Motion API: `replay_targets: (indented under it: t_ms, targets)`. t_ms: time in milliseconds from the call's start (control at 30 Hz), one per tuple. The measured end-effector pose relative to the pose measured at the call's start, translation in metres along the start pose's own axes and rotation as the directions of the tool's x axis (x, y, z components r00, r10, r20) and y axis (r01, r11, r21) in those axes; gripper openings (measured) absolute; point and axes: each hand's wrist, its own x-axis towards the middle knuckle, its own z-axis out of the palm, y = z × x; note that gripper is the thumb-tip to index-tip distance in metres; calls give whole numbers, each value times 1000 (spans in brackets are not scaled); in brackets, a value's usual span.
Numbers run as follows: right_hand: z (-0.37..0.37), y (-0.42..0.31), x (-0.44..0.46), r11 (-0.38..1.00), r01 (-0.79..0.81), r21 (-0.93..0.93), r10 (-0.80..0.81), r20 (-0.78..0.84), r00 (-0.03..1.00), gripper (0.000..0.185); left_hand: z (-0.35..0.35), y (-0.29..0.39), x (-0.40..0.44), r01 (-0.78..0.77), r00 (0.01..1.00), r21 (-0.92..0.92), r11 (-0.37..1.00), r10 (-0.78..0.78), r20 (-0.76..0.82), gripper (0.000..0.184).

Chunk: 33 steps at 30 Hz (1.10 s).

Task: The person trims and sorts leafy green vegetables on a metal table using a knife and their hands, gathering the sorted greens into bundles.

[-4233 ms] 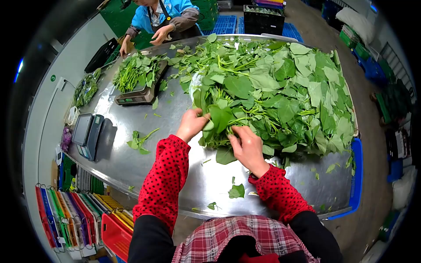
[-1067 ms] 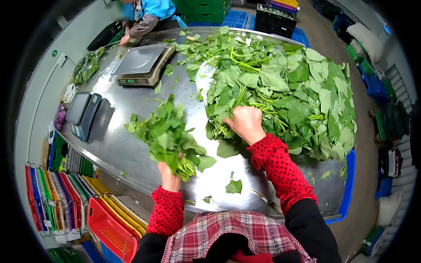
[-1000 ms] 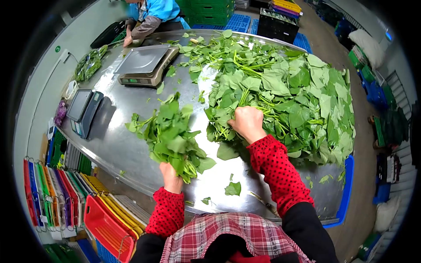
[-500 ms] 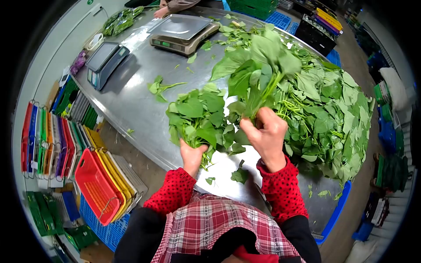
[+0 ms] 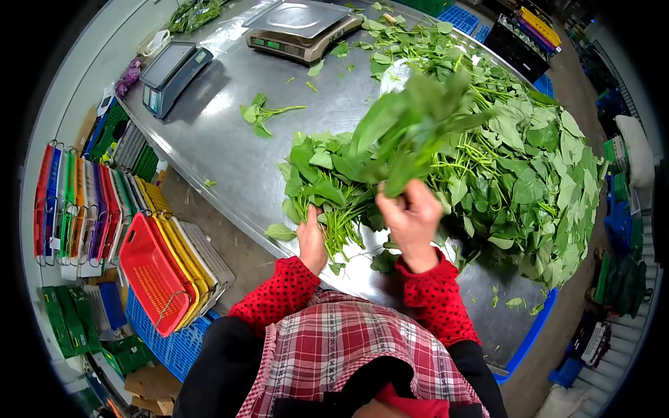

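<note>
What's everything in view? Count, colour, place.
Metal table: one, silver, centre
Leafy pile: one, green, table's right
Front bunch: one, green, table's near edge
Raised bunch: one, green, blurred, above table
Loose sprig: one, green, table's left
Large scale: one, silver, far side
Small scale: one, dark, table's left edge
Purple bundle: one, purple, beside small scale
Stacked baskets: several, red, yellow, white, lower left
Upright baskets: many, mixed colours, far left
Green crates: several, green, bottom left
Black crate: one, black, upper right
Left hand: one, bare, at front bunch's stems
Right hand: one, bare, gripping raised bunch
Dotted sleeves: two, red, forearms
Plaid apron: one, red-white, bottom
</note>
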Motion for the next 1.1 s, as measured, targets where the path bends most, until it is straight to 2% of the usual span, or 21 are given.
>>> replay_targets:
  t_ms: [33,67,100,133,233,333,367,400,467,500,533,600,633,733,767,833,867,967,1033,1067,1100]
  targets:
    - [18,19,-18,999,-14,-47,14,9,1000,22,8,3,-7,-50,998,-19,999,50,22,42]
    - [35,43,-40,957,-23,-291,76,172,982,25,13,7,-12,-99,994,-38,994,101,43,41]
    - [54,60,-58,906,-79,-416,258,395,882,28,13,11,-13,-15,999,-5,1000,15,43,41]
    - [67,74,-75,876,-89,-475,370,540,756,31,12,8,-13,-18,999,5,1000,18,49,41]
    - [72,64,-76,897,-91,-432,297,437,849,39,15,7,-14,-66,994,-69,995,72,84,44]
    - [51,52,-71,897,-69,-438,252,376,892,43,21,6,-18,-12,999,-106,994,17,47,48]
    - [50,59,-75,901,-13,-434,198,382,903,46,22,6,-20,60,990,-127,990,-43,133,51]
    - [50,65,-83,901,36,-432,150,388,910,49,27,1,-22,68,990,-128,989,-51,130,51]
    - [49,64,-90,912,76,-402,117,434,893,58,43,-10,-27,245,963,-276,929,-200,182,50]
    - [45,64,-87,897,93,-433,129,458,880,70,53,-3,-37,203,963,-299,932,-136,232,50]
    - [40,65,-80,895,91,-437,134,457,879,70,47,-2,-36,221,947,-298,929,-131,294,44]
    - [30,68,-71,884,27,-467,304,618,725,77,20,2,-19,268,880,-61,961,-218,422,37]
    - [30,72,-73,890,1,-455,322,632,705,80,16,18,-27,314,861,20,949,-294,416,31]
    - [24,73,-82,922,19,-387,223,571,790,77,9,52,-62,105,963,304,947,-173,207,46]
    - [19,74,-86,922,84,-377,135,519,844,76,-2,54,-63,108,961,323,940,-182,208,46]
    - [-1,68,-91,926,16,-377,157,422,893,68,-31,58,-55,13,977,435,900,-105,188,53]
    - [-10,66,-96,925,-8,-380,166,383,909,62,-45,61,-46,53,958,471,881,-177,223,47]
    - [-21,60,-107,944,-39,-328,163,359,919,47,-36,54,-32,77,959,429,900,-185,215,38]
    - [-17,58,-110,946,-41,-323,157,343,926,43,-12,53,-28,113,942,582,805,-272,194,35]
    - [-18,54,-108,946,-36,-323,151,338,929,43,-8,51,-24,105,943,581,807,-267,200,35]
    - [-20,50,-106,945,-16,-328,125,316,940,43,-5,49,-19,138,956,455,880,-238,171,29]
